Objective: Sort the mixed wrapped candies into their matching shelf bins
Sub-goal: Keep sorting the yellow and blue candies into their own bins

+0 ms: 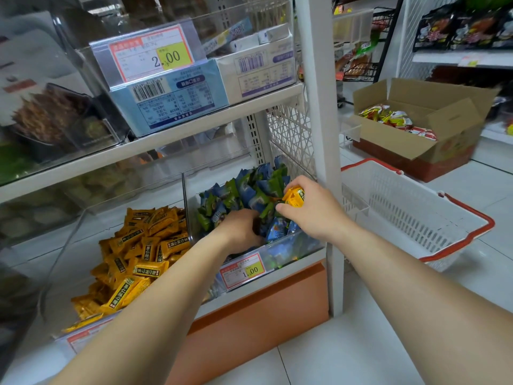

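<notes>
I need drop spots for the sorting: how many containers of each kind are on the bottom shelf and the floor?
Clear candy bins on the bottom shelf: 2, the yellow-candy bin and the blue-and-green-candy bin
White shopping basket: 1
Open cardboard box: 1
Total: 4

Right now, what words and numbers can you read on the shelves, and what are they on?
"2.00": on the upper price tag.
"1.00": on the lower price tag, below the blue and green candies.
Dark label strips on the yellow candies: too blurred to read.
Barcodes and upside-down print on the blue box and white box: too small to read.
</notes>
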Motion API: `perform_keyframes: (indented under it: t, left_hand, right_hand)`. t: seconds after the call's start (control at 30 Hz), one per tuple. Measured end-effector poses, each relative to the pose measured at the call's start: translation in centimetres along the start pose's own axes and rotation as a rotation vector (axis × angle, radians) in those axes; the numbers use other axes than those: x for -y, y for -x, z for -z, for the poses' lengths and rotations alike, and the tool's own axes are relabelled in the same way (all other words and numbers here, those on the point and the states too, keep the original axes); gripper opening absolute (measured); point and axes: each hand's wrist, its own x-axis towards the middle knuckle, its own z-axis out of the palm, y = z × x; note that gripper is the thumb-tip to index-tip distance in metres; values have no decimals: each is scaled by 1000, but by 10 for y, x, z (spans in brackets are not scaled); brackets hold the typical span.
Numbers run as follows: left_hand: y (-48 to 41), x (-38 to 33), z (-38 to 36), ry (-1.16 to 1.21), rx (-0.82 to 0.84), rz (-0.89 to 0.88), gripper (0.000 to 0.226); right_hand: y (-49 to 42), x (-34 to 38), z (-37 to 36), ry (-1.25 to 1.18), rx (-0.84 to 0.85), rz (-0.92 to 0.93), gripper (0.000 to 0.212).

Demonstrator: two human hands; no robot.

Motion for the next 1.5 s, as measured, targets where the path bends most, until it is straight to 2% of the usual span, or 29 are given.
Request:
perform_keyframes:
  t: [0.1, 0.2, 0.27, 0.33, 0.43, 0.53, 0.63, 0.73, 0.87, 0.97, 1.07, 1.2, 1.37, 1.5]
  left_hand:
    - [-5, 1, 3, -7, 82, 51, 26]
    - [-6, 3, 12, 33, 80, 39, 17]
    - [1, 7, 22, 91, 20, 26, 19]
    - [12, 12, 35, 177, -103, 3, 20]
    - [32, 12, 55, 444, -273, -72, 20]
    - [46, 0, 62, 743, -270, -141, 18]
    - [50, -15, 56, 911, -306, -156, 14]
    - [46, -28, 47, 990, -383, -181, 11]
    - [39, -36, 34, 902, -402, -230, 12]
    - [31, -31, 24, 804, -362, -116, 10]
    - [21, -23, 9, 417, -186, -26, 23]
    - [15, -21, 8, 334, -48, -6, 36]
    - [9, -14, 14, 128, 54, -119, 26]
    - [9, 2, 37, 167, -62, -72, 26]
  right_hand:
    - [0, 0, 1, 10, 4, -9, 39]
    - [0, 0, 2, 8, 13, -45, 57]
    - [0, 3, 4, -21, 15, -82, 63]
    - [1, 7, 4, -86, 25, -89, 50]
    - [3, 19, 4, -231, 25, -50, 32]
    - [5, 33, 4, -498, 37, -92, 26]
    - [8, 43, 8, -840, 172, -200, 35]
    - [9, 39, 18, -932, 288, -202, 44]
    - [8, 26, 36, -878, 310, -192, 51]
    - [7, 19, 39, -611, 151, -139, 44]
    - [9, 17, 34, -354, 6, -82, 39]
    - [12, 13, 33, -155, -39, -44, 37]
    - [15, 9, 28, -80, -9, -51, 36]
    - [13, 6, 26, -84, -13, -44, 36]
